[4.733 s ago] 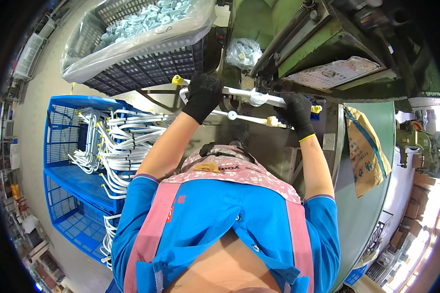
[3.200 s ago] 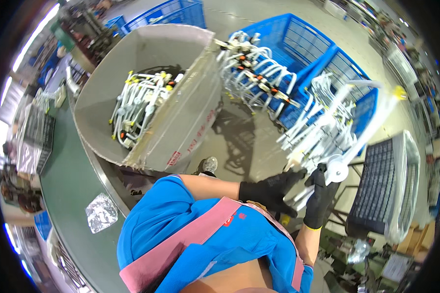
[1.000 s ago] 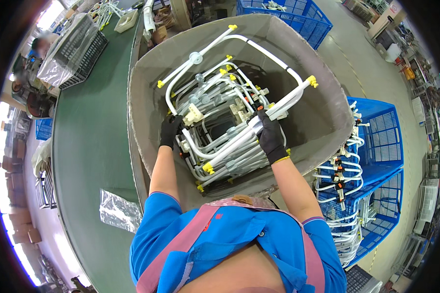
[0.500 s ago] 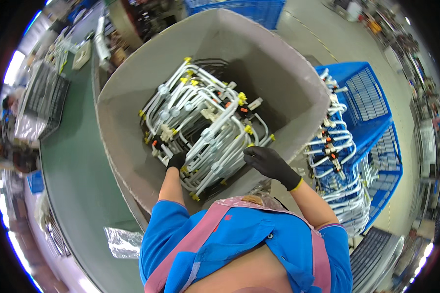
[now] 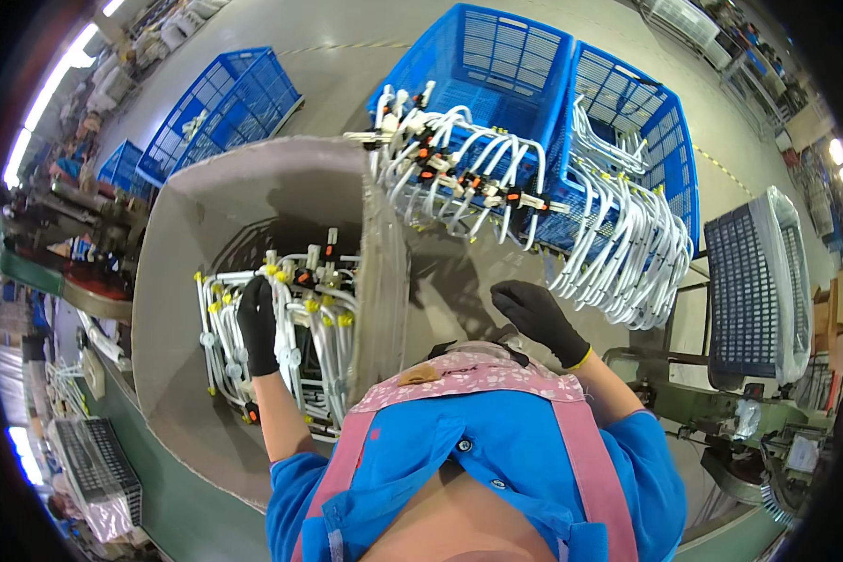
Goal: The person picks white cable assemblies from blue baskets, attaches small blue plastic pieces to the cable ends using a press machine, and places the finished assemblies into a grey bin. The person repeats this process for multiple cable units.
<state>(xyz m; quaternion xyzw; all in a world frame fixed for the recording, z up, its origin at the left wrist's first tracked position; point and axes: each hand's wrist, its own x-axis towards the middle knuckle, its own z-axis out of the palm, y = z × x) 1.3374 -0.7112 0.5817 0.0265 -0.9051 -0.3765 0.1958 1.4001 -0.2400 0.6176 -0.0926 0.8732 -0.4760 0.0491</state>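
Observation:
Both my hands wear black gloves. My left hand (image 5: 258, 330) is over the grey bin (image 5: 173, 309), its fingers stretched out above a pile of bent white tube frames (image 5: 293, 351) with yellow end caps; nothing shows in its grip. Outside the bin, my right hand (image 5: 537, 318) reaches forward with its fingers extended and holds nothing. Beyond it, similar white frames (image 5: 628, 244) hang in a row over the near edge of a blue crate (image 5: 660, 112). More frames with black and orange clips (image 5: 473, 183) hang on the blue crate (image 5: 510, 56) beside it.
The bin's tall near-right wall (image 5: 384, 281) stands between my hands. A dark mesh crate (image 5: 740, 290) wrapped in plastic is at the right, above a green machine (image 5: 759, 417). Another blue crate (image 5: 229, 108) stands at the far left. A green worktop (image 5: 192, 510) runs along the lower left.
My view and body have turned right, bringing the blue crates to the front and the bin to the left. My right hand has moved from the bin's edge toward the hanging frames.

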